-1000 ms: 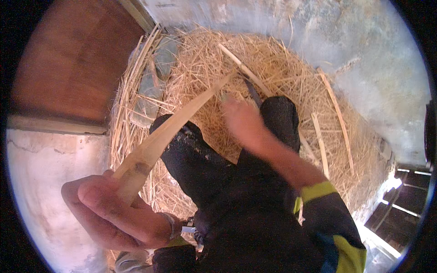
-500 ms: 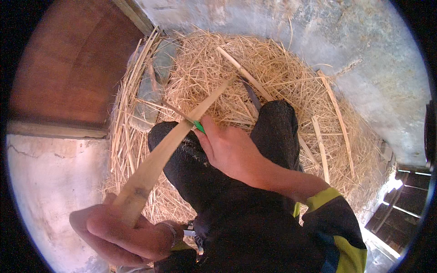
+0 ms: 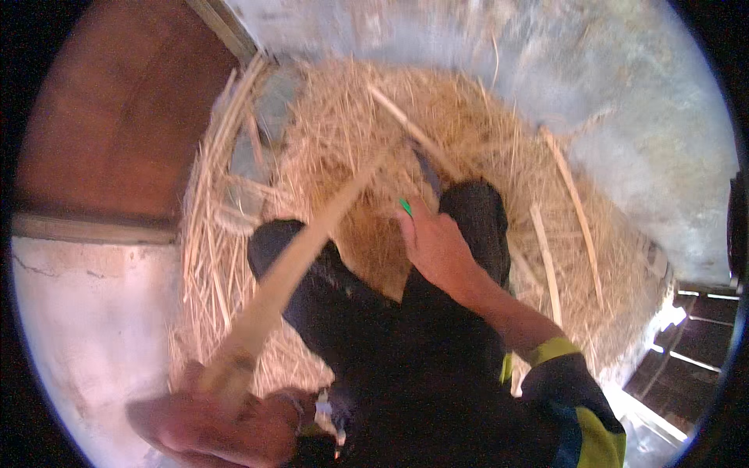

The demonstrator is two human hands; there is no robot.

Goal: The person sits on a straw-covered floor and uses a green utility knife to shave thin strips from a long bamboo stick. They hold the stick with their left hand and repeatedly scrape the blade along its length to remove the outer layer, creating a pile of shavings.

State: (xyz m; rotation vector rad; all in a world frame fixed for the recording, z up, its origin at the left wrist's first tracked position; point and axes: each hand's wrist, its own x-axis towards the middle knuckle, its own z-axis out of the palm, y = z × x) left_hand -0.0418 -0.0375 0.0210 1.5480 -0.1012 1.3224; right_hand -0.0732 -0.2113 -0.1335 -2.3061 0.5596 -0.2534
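1. At 7 o'clock, your left hand is wrapped round a wooden strip, probably steadying it; blur hides detail;
2. the strip slants toward 1 o'clock above your left knee; contact is unclear; its tip fades into straw;
3. just off centre at 3 o'clock, your right hand is closed round a green thing; its full shape is hidden.

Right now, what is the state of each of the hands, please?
Left hand: closed, holding the strip near its lower end.
Right hand: closed, holding a green handle, mostly hidden.
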